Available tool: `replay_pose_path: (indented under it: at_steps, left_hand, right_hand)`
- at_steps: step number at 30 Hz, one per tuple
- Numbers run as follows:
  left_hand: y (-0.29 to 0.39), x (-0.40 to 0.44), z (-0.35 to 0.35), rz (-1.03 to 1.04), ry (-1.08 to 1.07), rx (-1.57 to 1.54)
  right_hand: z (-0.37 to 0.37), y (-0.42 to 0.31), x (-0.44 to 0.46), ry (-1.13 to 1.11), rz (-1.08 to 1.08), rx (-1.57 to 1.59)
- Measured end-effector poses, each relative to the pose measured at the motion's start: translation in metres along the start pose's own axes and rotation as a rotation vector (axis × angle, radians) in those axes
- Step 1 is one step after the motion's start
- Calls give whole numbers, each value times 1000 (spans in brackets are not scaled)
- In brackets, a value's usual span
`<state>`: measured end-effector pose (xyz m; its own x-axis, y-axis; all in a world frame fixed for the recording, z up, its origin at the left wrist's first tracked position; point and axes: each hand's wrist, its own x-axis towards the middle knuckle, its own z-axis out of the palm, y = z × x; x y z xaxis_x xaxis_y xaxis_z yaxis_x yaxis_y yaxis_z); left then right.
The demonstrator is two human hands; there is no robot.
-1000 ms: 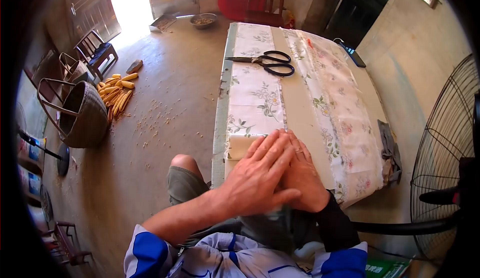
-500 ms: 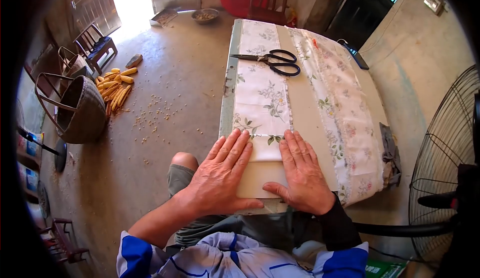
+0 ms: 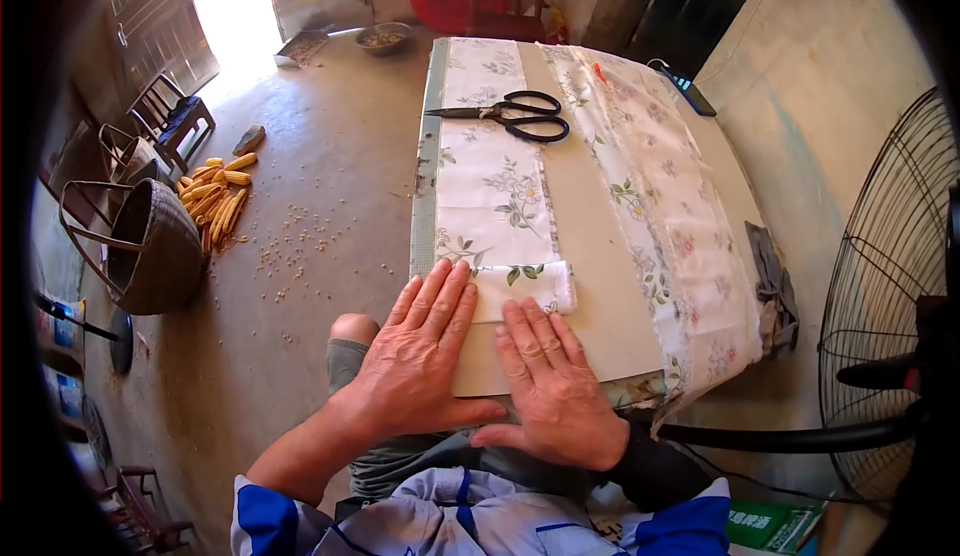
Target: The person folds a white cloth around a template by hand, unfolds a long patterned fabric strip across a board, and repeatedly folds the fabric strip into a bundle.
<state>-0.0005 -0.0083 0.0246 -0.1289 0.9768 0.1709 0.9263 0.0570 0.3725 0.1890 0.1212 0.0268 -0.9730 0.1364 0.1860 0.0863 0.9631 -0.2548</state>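
A long strip of white floral fabric [image 3: 490, 176] lies on the table [image 3: 590, 296], its near end folded over into a short flap. My left hand [image 3: 415, 351] lies flat with fingers stretched, the fingertips on the left end of the fold. Lower and to the right, my right hand [image 3: 560, 386] is also spread out, its fingertips at the flap's near edge. Black-handled scissors [image 3: 525, 116] rest across the strip farther up, blades pointing left. More floral fabric [image 3: 680, 216] covers the table's right side.
A standing fan [image 3: 890, 286] is close on the right. A phone [image 3: 695, 96] lies at the table's far right edge, and a grey cloth [image 3: 770, 281] hangs over the right side. Corn cobs [image 3: 215, 196] and a woven basket [image 3: 155, 246] are on the floor to the left.
My right hand has moved left and down, from the fold's right end to its near edge, uncovering the right end. My left hand stays on the fold. The whole view has shifted slightly.
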Motion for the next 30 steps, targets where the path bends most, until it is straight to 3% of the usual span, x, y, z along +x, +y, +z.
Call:
replay_pose_path:
  at_steps: [8, 17, 30]
  left_hand:
    - [0, -1, 0, 15, 7, 20]
    - [-9, -1, -3, 46, 65, -8]
    - [-14, 17, 10, 27, 384, -8]
  right_hand:
    - [-14, 15, -26, -10, 104, -66]
    - [-34, 37, -9, 135, 4, -83]
    - [-25, 62, 34, 279, -240, -339]
